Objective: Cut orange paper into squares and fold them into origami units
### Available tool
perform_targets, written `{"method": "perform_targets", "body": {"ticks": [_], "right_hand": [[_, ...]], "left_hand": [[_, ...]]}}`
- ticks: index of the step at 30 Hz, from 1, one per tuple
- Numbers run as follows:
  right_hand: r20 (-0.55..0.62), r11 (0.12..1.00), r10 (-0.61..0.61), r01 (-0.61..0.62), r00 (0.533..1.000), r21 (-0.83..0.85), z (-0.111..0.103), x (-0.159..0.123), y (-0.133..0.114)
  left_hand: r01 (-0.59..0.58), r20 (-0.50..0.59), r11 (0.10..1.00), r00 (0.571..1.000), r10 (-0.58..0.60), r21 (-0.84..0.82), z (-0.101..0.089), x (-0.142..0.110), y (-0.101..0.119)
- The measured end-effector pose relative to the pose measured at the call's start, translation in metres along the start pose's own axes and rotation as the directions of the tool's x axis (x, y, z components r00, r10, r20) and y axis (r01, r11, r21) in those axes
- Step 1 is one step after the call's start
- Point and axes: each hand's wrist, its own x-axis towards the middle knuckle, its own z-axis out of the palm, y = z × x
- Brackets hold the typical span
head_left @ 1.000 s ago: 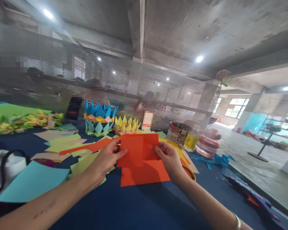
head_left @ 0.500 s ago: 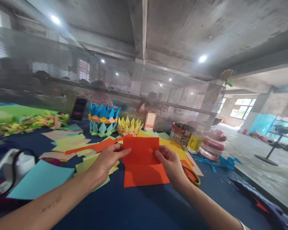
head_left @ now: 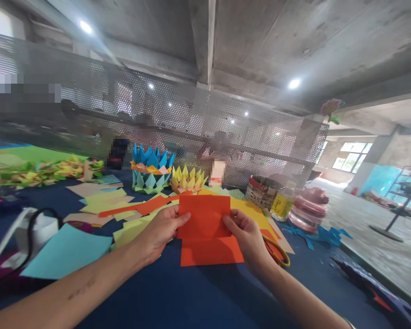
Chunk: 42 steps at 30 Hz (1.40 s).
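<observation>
I hold an orange paper sheet (head_left: 205,217) upright over a dark blue table (head_left: 178,297). My left hand (head_left: 159,230) pinches its left edge with thumb on the front. My right hand (head_left: 248,237) pinches its right edge. The sheet is folded across, and the upper flap lies over the lower part (head_left: 210,251). Yellow-handled scissors (head_left: 277,253) lie just right of my right hand.
Loose yellow, orange and light blue sheets (head_left: 66,251) cover the table to the left. Folded paper crowns, blue (head_left: 151,167) and yellow (head_left: 188,179), stand at the back. A woven basket (head_left: 262,191), a bottle (head_left: 283,200) and a pink container (head_left: 308,208) stand at the right. A perforated metal screen runs behind.
The upper half of the orange sheet has come down over the lower half, so the visible sheet is shorter. Both hands stayed on its side edges.
</observation>
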Motion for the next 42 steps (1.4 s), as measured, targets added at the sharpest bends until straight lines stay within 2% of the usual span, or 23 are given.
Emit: {"method": "perform_targets", "body": {"ticks": [5,25,42], "right_hand": [[-0.012,1.0,-0.002,0.002,1.0,-0.016,-0.0016,0.0027,0.0027],[-0.031,0.999,0.012,-0.013,0.999,-0.03,-0.0033,0.0031,0.0021],[-0.032,0.999,-0.007,0.006,0.999,-0.052,-0.0011,0.0027,0.002]], "left_hand": [[-0.02,0.031,1.0,0.999,0.02,0.004,-0.0003,0.0,0.0005],[0.013,0.028,1.0,1.0,-0.013,-0.007,0.0011,-0.0012,0.0015],[-0.008,0.037,1.0,0.999,0.009,-0.005,0.0017,-0.0026,0.002]]}}
